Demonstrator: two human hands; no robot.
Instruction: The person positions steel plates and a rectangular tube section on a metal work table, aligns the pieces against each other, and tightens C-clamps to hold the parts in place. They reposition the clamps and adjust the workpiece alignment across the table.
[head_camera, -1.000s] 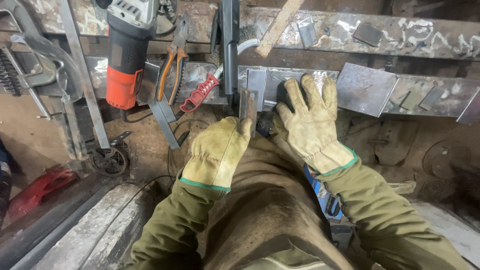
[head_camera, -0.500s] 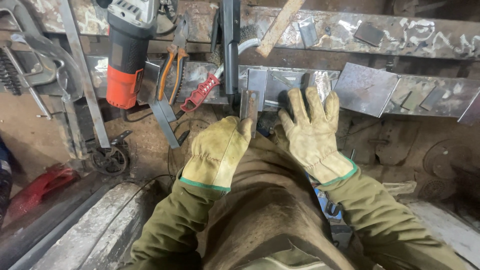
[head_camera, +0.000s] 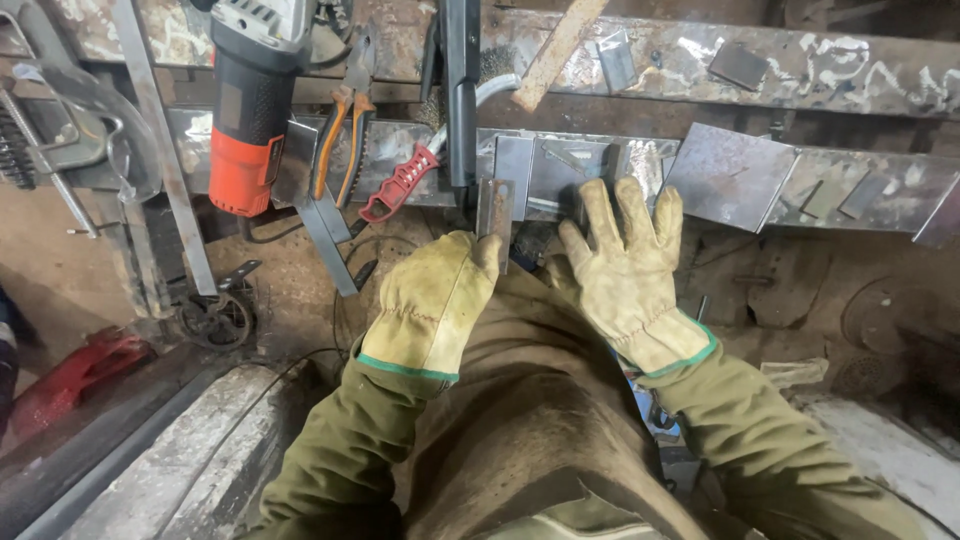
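Rusty steel plate (head_camera: 495, 210) pinched upright in left hand (head_camera: 435, 305); right hand (head_camera: 625, 265) spread flat, empty, beside workbench (head_camera: 800, 60). Positioning step; next move needs steady alignment.

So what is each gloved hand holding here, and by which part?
The left hand grips a small rusty metal plate by its lower end, so it stands upright. The right hand holds nothing; it is spread open by the metal strip.

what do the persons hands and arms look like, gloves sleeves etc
Both hands wear thick, worn yellow-tan leather work gloves, creased and grimy. The left glove and the right glove each end in a short cuff edged with a green band. Above them come olive-green fabric sleeves, the left sleeve and the right sleeve, loose, wrinkled and dusty. No bare parts show.
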